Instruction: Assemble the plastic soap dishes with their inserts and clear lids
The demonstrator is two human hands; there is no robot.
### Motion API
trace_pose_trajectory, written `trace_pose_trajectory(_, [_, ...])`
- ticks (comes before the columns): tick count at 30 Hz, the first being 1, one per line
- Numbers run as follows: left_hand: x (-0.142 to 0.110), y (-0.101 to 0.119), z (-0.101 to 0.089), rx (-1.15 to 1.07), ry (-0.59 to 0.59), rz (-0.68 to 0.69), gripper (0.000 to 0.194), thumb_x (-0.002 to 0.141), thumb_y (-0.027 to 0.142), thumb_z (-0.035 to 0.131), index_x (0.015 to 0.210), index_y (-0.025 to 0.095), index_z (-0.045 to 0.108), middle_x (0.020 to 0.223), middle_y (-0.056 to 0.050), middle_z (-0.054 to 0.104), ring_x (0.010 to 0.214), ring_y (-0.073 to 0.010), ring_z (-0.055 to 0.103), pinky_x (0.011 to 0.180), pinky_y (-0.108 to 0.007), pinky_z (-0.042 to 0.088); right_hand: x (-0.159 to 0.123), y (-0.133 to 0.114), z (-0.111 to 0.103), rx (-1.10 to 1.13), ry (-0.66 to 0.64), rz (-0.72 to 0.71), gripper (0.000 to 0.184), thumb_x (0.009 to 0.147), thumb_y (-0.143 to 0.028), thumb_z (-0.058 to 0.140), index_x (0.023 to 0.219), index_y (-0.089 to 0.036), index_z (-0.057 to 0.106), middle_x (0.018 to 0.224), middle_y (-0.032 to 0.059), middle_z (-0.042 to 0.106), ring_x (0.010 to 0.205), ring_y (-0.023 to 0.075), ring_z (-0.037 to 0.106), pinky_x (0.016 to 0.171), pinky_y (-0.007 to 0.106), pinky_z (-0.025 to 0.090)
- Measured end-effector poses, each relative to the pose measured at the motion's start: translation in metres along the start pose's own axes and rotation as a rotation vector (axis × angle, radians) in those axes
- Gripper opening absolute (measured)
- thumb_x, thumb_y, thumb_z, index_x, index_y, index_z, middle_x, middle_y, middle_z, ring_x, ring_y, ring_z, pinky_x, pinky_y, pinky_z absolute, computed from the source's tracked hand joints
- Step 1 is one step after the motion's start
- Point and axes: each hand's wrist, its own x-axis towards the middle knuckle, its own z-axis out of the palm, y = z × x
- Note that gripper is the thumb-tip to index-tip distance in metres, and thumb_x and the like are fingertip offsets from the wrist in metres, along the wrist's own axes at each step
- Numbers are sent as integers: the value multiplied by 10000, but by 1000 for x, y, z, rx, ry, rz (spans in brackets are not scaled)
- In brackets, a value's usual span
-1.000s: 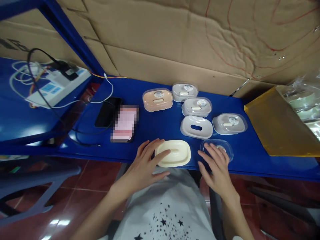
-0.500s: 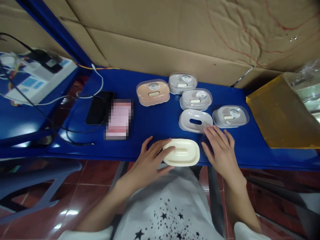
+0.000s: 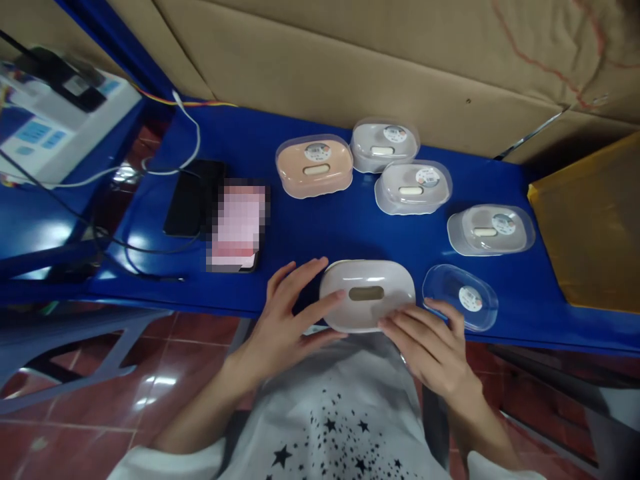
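A pale grey-white soap dish piece point(image 3: 400, 287) with an oval slot lies at the table's front edge. It covers the cream dish, whose colour shows only through the slot. My left hand point(image 3: 295, 310) has its fingers spread around the left end, index fingertip on top beside the slot. My right hand point(image 3: 430, 343) grips the front right edge, fingers together; its thumb is hidden. Just right of it lies a clear lid point(image 3: 447, 297) with a round sticker.
Behind are a peach lidded soap dish point(image 3: 295, 170) and several grey-white ones, one being the far-right dish point(image 3: 480, 247). Left are a phone point(image 3: 237, 220), a black device point(image 3: 187, 207), cables and a power strip point(image 3: 60, 133). A yellow-edged box point(image 3: 590, 227) stands right, cardboard point(image 3: 350, 60) behind.
My right hand has brought the slotted grey-white piece from behind onto the cream dish. Earlier that hand was over the clear lid. My left hand has stayed by the dish's left end.
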Motion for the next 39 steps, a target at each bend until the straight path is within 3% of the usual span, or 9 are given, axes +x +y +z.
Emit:
trace_pose_trajectory(3, [2,0,-4,17,-2,60,452,973,352,793,1378,336,593,1666,-103,497,1424,-309,606,1265,-585,385,-13,-3,5,-34,36,8,551,1041,-224,698,1553,-390,580,1167,-55,828,1061,233,784,1155,462,503])
trace_pose_trajectory(6, [1,-2,-2,45,-9,63,321,990,357,777,1265,289,627,1629,-134,543,1390,-296,636,1277,-602,352,-15,-1,12,-35,50,22,620,1013,-195,741,1573,-388,557,1150,-49,831,1049,231,786,1156,462,500])
trace_pose_trajectory(10, [-1,-5,4,85,-31,32,328,983,305,786,1271,281,632,1602,-135,574,1395,-291,635,1280,-600,356,-6,2,18,-24,-32,58,581,1045,-181,687,1571,-386,547,1291,-19,795,1215,252,742,1214,510,449])
trace_pose_trajectory(14, [-1,-6,7,35,-38,33,356,980,304,790,1291,259,625,1613,-147,547,1446,-308,592,1256,-586,426,5,5,14,3,-125,60,464,1056,-211,667,1511,-263,594,1494,74,685,1457,295,591,1279,559,368])
trace_pose_trajectory(19, [3,-5,3,7,-43,68,414,975,389,792,1322,254,610,1713,-159,387,1552,-352,469,1201,-551,533,9,19,7,-1,-149,31,386,1046,-270,693,1429,-253,652,1607,72,583,1586,318,426,1283,563,375])
trace_pose_trajectory(23, [11,-8,-2,40,-106,239,279,1001,283,761,1243,205,647,1554,-146,577,1523,-322,515,1225,-522,533,19,29,5,7,-191,-16,342,1061,-283,669,1403,-261,672,1582,45,611,1586,296,429,1262,545,425])
trace_pose_trajectory(26, [17,-11,-4,48,-149,275,200,1016,229,731,1202,185,671,1401,-125,687,1485,-291,558,1225,-493,546,25,34,2,9,-207,-34,364,1061,-279,667,1424,-262,660,1559,43,633,1572,296,451,1255,546,437])
trace_pose_trajectory(33, [20,-13,-7,12,-156,229,192,1025,211,715,1212,208,674,1379,-91,703,1497,-279,549,1224,-494,560,-3,51,-26,-49,-123,165,785,1001,-450,750,1681,-341,376,1737,84,397,1584,376,416,1298,652,320])
trace_pose_trajectory(39, [31,-14,-4,15,-119,290,196,1013,249,737,1165,155,656,1311,-130,706,1427,-297,613,1219,-514,551,19,51,-16,-20,-228,28,668,1052,-350,687,1660,-322,410,1714,78,439,1577,316,441,1289,587,376])
